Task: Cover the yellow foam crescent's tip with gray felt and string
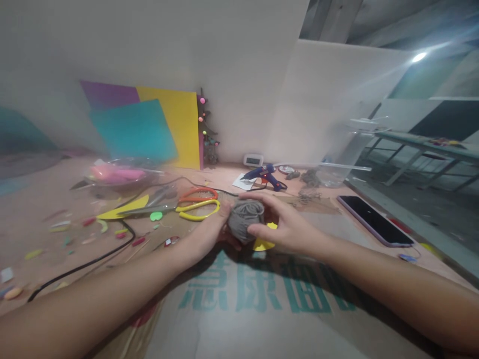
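A ball of grey yarn [245, 222] is held over the cardboard sheet in the middle of the table. My left hand [217, 227] cups it from the left, its fingers partly hidden behind and under the ball. From the right, my right hand [279, 222] curls round it, with the thumb on its front and the fingers over the top. A yellow cut piece [266, 238] shows just beneath my right hand. Left of the yarn lie scissors with orange and yellow handles [198, 209].
A blue glue gun [264, 174] rests behind the yarn, near a small digital clock [253, 159]. A phone [376, 220] lies at the right edge. Small coloured scraps and a black cord [86, 262] spread across the left. Coloured sheets [134, 129] lean on the wall.
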{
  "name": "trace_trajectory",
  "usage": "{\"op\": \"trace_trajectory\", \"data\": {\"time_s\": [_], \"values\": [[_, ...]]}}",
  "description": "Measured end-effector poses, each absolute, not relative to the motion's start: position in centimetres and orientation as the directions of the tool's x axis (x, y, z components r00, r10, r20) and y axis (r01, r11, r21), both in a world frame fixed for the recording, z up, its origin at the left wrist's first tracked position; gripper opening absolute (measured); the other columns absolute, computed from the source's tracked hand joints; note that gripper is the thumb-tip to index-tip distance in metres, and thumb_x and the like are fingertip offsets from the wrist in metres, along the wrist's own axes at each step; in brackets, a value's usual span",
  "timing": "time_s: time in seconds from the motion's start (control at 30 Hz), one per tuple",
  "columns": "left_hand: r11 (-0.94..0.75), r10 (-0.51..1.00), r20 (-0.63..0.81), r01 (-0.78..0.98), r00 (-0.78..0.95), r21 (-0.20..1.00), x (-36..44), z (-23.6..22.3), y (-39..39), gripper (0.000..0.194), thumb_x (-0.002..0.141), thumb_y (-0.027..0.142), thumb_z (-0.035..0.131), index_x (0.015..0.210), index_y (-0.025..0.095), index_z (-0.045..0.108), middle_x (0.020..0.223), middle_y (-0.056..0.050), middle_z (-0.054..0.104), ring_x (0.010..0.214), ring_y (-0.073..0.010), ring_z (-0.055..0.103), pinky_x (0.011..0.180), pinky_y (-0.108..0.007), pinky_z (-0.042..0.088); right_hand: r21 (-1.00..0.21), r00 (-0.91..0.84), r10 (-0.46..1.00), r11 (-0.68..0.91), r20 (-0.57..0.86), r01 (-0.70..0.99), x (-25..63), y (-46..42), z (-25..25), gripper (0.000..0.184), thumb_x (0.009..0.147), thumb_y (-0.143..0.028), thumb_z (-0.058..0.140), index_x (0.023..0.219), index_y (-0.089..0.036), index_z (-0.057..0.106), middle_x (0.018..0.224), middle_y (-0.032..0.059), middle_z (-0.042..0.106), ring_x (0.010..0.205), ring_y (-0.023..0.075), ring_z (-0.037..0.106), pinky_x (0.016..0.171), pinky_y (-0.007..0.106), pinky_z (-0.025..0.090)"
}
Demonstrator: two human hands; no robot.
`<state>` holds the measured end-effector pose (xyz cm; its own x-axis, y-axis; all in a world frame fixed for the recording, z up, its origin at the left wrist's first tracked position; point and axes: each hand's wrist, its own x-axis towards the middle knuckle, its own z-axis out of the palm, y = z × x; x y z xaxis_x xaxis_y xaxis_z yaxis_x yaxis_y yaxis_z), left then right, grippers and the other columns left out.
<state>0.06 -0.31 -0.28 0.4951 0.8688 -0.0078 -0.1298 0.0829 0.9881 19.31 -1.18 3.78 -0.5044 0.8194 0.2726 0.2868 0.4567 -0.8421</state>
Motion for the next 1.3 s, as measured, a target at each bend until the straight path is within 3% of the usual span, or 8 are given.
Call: {"op": "trace_trajectory", "data": {"time_s": [0.13,0.3,0.47,0.6,0.8,1.03,1.17,1.3], "values": [[-0.146,0.847,0.214,-0.173,0.487,0.974,0.4,-0.1,0.0,0.066,0.078,0.050,0.069,0.133,0.020,0.047,0.130,-0.012,0.059,0.107,-0.0259,0.063,0.078,-0.031,0.055,-0.870,-0.471,0.849,0.403,0.241,0.282,19.3,-0.4,4.1,0.045,0.083,-0.029,0.066,0.126,-0.021,0.055,0.116,0.0082,0.064,0.094,0.0193,0.066,0.078,0.033,0.057],[-0.224,0.853,0.271,-0.155,0.446,0.962,0.5,-0.4,0.2,0.058,0.073,0.032,0.075,0.123,0.016,0.050,0.125,-0.011,0.063,0.115,-0.0259,0.060,0.095,-0.034,0.049,-0.757,-0.430,0.818,0.544,0.382,0.362,20.0,0.0,4.6,0.036,0.087,-0.029,0.062,0.122,-0.021,0.060,0.116,0.0084,0.061,0.071,0.0112,0.062,0.061,0.027,0.055],[-0.196,0.869,0.233,-0.129,0.437,0.972,0.3,-0.5,0.1,0.053,0.075,0.029,0.073,0.121,0.018,0.050,0.124,-0.010,0.065,0.112,-0.0254,0.062,0.092,-0.034,0.050,-0.401,-0.515,0.588,0.806,0.624,0.435,20.7,-0.2,5.5,0.019,0.084,-0.019,0.067,0.103,-0.020,0.064,0.097,0.0041,0.065,0.068,0.0104,0.058,0.068,0.027,0.052],[-0.197,0.875,0.223,-0.103,0.430,0.975,0.3,-0.1,-0.2,0.053,0.074,0.031,0.073,0.120,0.017,0.052,0.122,-0.010,0.065,0.111,-0.0267,0.062,0.091,-0.034,0.050,-0.305,-0.520,0.530,0.835,0.670,0.458,20.6,-0.4,5.7,0.002,0.088,-0.019,0.062,0.089,-0.018,0.064,0.083,0.0032,0.067,0.072,0.0131,0.060,0.065,0.026,0.050],[-0.041,0.876,0.125,-0.186,0.467,0.982,0.0,0.1,-0.4,0.048,0.078,0.040,0.067,0.119,0.016,0.058,0.109,-0.010,0.069,0.093,-0.0239,0.065,0.077,-0.031,0.052,-0.559,-0.320,0.743,0.658,0.587,0.504,20.7,-0.6,6.4,0.013,0.093,-0.024,0.054,0.087,-0.017,0.063,0.080,0.0030,0.067,0.072,0.0137,0.062,0.067,0.028,0.050],[0.306,0.780,-0.083,-0.261,0.621,0.916,-0.1,0.4,0.1,0.062,0.084,0.068,0.042,0.089,0.011,0.067,0.069,-0.010,0.068,0.058,-0.0179,0.062,0.057,-0.028,0.051,-0.738,-0.605,0.712,0.612,0.357,0.284,20.3,-0.5,4.8,0.068,0.081,-0.027,0.071,0.141,-0.029,0.039,0.146,0.0077,0.044,0.127,0.0229,0.050,0.105,0.042,0.042],[0.270,0.749,-0.096,-0.170,0.655,0.948,0.2,-0.1,0.2,0.078,0.081,0.080,0.030,0.081,0.011,0.066,0.067,-0.011,0.067,0.052,-0.0171,0.061,0.048,-0.027,0.049,-0.843,-0.594,0.759,0.482,0.267,0.237,19.7,-0.6,4.3,0.056,0.079,-0.028,0.072,0.131,-0.026,0.049,0.127,0.0067,0.057,0.117,0.0231,0.056,0.097,0.040,0.047],[0.012,0.903,0.057,-0.158,0.425,0.987,0.3,-0.1,-0.2,0.059,0.086,0.068,0.042,0.107,0.016,0.061,0.071,-0.005,0.064,0.054,-0.0142,0.059,0.049,-0.025,0.049,-0.950,-0.472,0.857,0.292,0.206,0.116,19.7,-0.3,4.6,0.041,0.081,-0.035,0.070,0.116,-0.022,0.053,0.106,0.0038,0.061,0.096,0.0174,0.060,0.079,0.030,0.052]]}}
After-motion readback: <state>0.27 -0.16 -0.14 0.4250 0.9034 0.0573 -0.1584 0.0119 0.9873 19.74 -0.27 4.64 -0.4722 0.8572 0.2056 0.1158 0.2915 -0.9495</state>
